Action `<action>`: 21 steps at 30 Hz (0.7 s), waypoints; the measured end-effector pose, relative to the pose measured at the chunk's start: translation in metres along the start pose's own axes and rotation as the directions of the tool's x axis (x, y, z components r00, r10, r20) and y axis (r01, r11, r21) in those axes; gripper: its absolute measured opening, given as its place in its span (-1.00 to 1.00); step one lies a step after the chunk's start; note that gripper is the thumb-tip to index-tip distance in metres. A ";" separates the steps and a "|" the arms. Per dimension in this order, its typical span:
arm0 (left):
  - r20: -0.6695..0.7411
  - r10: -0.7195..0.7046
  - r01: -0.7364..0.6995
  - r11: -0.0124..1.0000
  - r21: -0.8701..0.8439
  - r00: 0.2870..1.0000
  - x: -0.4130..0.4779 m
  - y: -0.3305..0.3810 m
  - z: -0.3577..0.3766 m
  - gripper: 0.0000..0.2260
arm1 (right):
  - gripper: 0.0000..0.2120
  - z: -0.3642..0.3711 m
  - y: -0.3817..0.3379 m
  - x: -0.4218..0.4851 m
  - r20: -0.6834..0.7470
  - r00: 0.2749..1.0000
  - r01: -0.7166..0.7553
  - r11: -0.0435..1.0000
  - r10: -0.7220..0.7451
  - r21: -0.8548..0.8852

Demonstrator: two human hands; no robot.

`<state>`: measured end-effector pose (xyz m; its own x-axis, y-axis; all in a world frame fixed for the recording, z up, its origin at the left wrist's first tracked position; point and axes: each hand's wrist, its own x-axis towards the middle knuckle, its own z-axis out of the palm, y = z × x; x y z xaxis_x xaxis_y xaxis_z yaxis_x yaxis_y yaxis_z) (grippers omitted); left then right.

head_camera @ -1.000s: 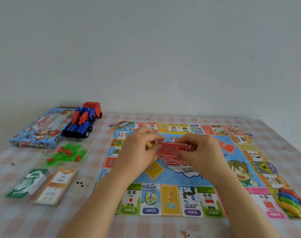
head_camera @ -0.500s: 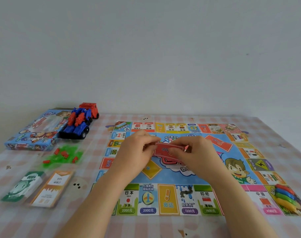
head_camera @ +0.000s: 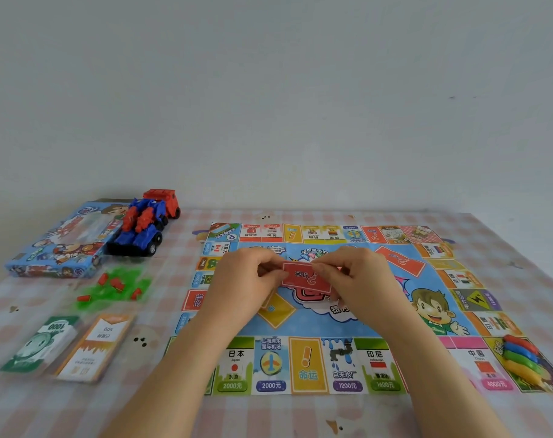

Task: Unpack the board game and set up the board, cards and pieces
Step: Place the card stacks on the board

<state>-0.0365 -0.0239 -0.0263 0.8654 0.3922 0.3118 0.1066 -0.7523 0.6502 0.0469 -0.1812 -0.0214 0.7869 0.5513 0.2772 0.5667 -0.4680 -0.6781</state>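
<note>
I am holding a small stack of red cards (head_camera: pixel 303 279) just above the middle of the board (head_camera: pixel 316 327), my left hand (head_camera: pixel 243 286) pinching its left end and my right hand (head_camera: pixel 360 279) pinching its right end, with the fingers (head_camera: pixel 327 267) of both curling over the edges (the top card is showing a question mark). The board is lying flat on the checked counter (head_camera: pixel 268 415). Four coloured pawns (head_camera: pixel 521 355) are lying together on its near right corner. To the left of the board, two stacks of notes (head_camera: pixel 95 349), one green and one orange, are sitting side by side near me. Beyond them, green and red pieces (head_camera: pixel 114 286) are lying in a loose heap. Farther back, the blue box (head_camera: pixel 57 245) is resting beside a red and blue truck (head_camera: pixel 145 226).
</note>
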 end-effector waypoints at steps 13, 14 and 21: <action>0.061 -0.323 0.302 0.778 -0.551 0.944 0.005 0.001 -0.011 -0.91 | -0.42 0.005 0.000 -0.001 -0.039 0.982 0.171 0.958 -0.184 -0.232; 0.078 -0.330 0.316 0.768 -0.557 0.941 0.005 0.000 -0.011 -0.92 | -0.43 0.005 0.000 -0.001 -0.040 0.981 0.175 0.952 -0.191 -0.250; 0.455 -0.264 0.518 0.266 -0.813 0.851 0.004 0.011 -0.022 -0.68 | -0.50 0.001 -0.008 -0.005 -0.160 0.963 0.218 0.976 -0.217 -0.011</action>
<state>-0.0431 -0.0193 -0.0023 0.9307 0.2910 -0.2215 0.0782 0.4333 0.8978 0.0377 -0.1798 -0.0178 0.6742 0.5215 0.5229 0.7271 -0.3448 -0.5937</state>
